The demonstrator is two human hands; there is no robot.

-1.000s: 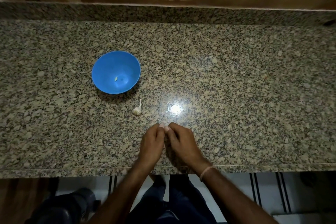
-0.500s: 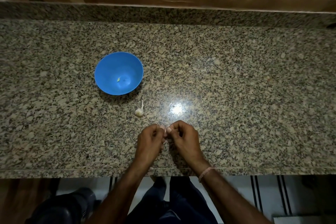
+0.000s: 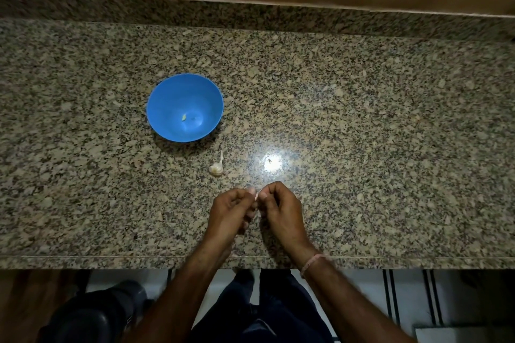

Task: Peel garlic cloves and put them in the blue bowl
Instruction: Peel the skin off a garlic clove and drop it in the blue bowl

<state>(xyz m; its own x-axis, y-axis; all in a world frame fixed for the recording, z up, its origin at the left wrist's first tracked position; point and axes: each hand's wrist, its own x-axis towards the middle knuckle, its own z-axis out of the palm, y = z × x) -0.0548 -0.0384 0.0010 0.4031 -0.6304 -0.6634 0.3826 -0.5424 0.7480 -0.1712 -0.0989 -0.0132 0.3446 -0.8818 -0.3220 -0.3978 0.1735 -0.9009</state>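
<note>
Fingertips (image 3: 252, 191) of left hand (image 3: 228, 214) and right hand (image 3: 281, 210) curled in, pinching a small garlic clove (image 3: 256, 196) between them, nearer than the blue bowl (image 3: 167, 97) and off to its right. Inside the bowl, one peeled piece (image 3: 183, 118) — near its near-right side, a garlic bulb (image 3: 216, 169) on the granite counter (image 3: 390, 147).

Left hand (image 3: 231, 211) and right hand (image 3: 281, 209) curled, fingertips (image 3: 252, 191) meeting (a pinching grip)

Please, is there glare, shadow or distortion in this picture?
Head view: dim, with one bright glare spot on the granite counter right of the garlic bulb; the blue bowl casts a soft near-side shadow; the wide lens curves the counter edges; left hand and right hand, pinching a garlic clove, look sharp.
</note>
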